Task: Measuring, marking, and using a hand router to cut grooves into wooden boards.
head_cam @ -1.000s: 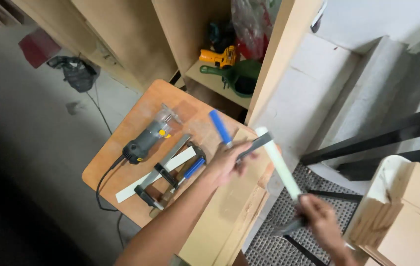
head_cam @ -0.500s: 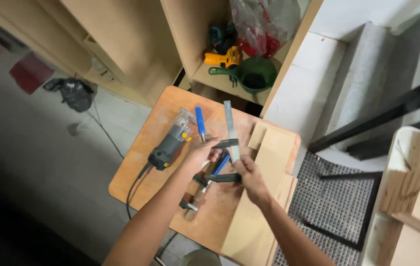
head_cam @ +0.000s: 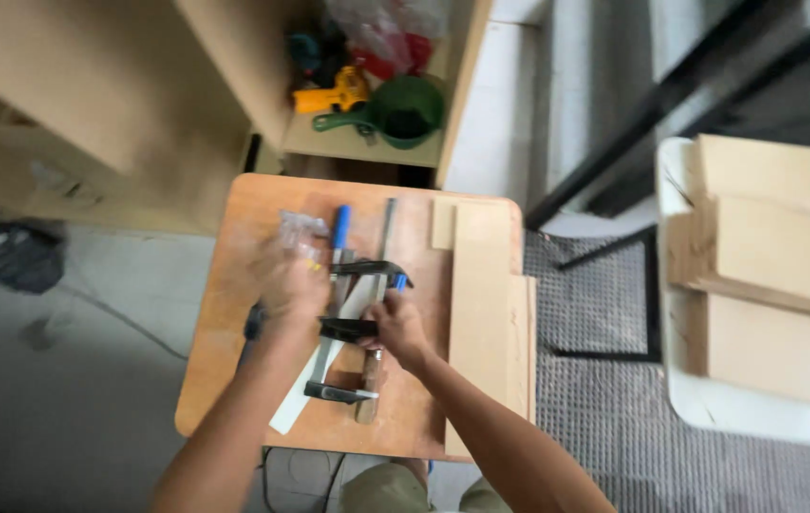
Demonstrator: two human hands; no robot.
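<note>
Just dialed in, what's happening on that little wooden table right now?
A person is working with both hands on a small wooden table. The left hand and right hand are both on a black bar clamp lying among other clamps, one with a blue handle. Light wooden boards lie along the table's right side. The picture is blurred, so the exact grip is unclear.

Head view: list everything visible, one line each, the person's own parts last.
Small wooden table: one, orange-brown, centre.
Black metal bar clamps: about three, blue and wooden handles, on the table under the hands.
Pale wooden boards: a few, tan, table's right side.
Green plastic scoop: one, on the shelf above.
Yellow tool: one, same shelf.
Stacked wooden blocks: several, tan, far right.
Metal mesh floor: grey, right of the table.
Left hand: on the clamps.
Right hand: grip on a clamp.
</note>
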